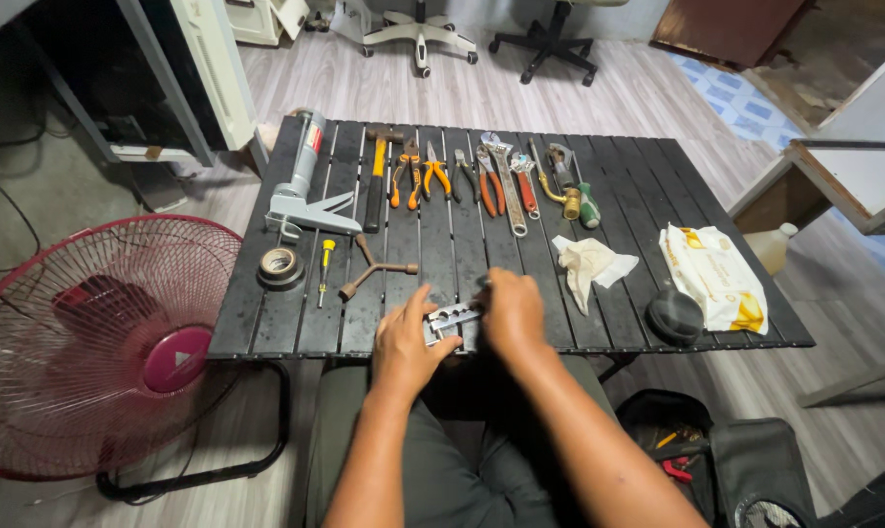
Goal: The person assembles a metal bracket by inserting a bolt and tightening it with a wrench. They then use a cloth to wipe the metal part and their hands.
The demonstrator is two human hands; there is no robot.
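While both hands rest at the desk's (pixel 266 323) near edge, I see my left hand (pixel 408 342) and right hand (pixel 511 311) clamped around a small metal tool (pixel 449 320); it looks rigid, heavy, best gripped by its ends.

both hands hid most of the metal tool (pixel 449 320) at the tabletop's (pixel 442 235) near edge; the fan (pixel 100 347) left of it was cut off.

Small silver metal tool (pixel 450 320) (w/ holes), flat at table's near edge, betw. both hands.
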